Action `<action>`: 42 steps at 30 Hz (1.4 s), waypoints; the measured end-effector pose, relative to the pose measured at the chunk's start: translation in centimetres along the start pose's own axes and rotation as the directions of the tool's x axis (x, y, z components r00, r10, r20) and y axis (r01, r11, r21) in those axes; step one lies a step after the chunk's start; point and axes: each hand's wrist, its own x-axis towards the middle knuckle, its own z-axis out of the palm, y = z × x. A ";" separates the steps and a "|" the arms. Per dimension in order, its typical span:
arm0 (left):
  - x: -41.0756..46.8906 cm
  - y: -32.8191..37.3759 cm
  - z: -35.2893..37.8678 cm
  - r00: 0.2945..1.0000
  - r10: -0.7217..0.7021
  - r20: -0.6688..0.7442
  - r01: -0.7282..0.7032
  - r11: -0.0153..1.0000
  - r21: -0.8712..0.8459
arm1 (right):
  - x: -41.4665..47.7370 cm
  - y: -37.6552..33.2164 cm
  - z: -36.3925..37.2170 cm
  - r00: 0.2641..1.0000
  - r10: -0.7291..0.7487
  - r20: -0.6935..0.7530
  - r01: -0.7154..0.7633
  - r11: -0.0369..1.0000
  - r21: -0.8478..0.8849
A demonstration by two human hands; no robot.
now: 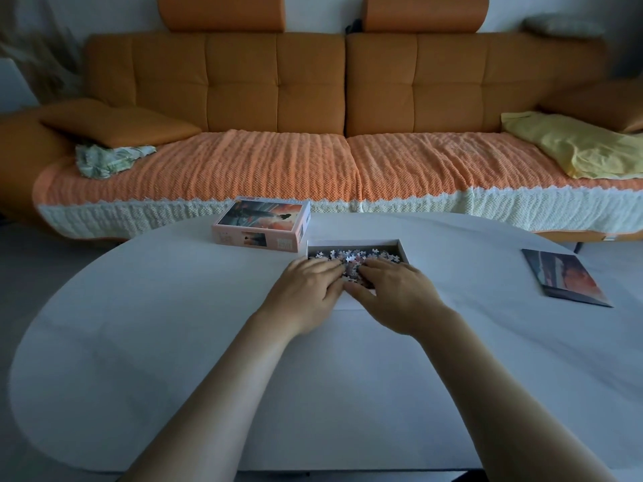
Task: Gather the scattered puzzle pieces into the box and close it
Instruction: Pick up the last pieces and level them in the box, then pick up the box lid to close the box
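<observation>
Head view: on the white counter (174,325), the left grip (306,290) and right grip (396,293) lie side by side. Their fingers are released and fairly flat, pressing on a heap of puzzle pieces (351,255) at the near edge of the open box (403,252). The lid (264,226) sits just left of the box, and a printed picture (565,276) lies well to the right.

On the white table (174,325), left hand (306,290) and right hand (396,293) lie palm-down side by side, fingers on puzzle pieces (351,255) at the open box (403,252), its lid (264,224) just beside it
</observation>
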 end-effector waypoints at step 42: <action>12.4 20.7 8.8 0.946 0.112 0.303 -0.076 0.989 -0.128 | -11.2 20.7 -3.8 0.919 0.393 0.022 -0.392 0.909 0.144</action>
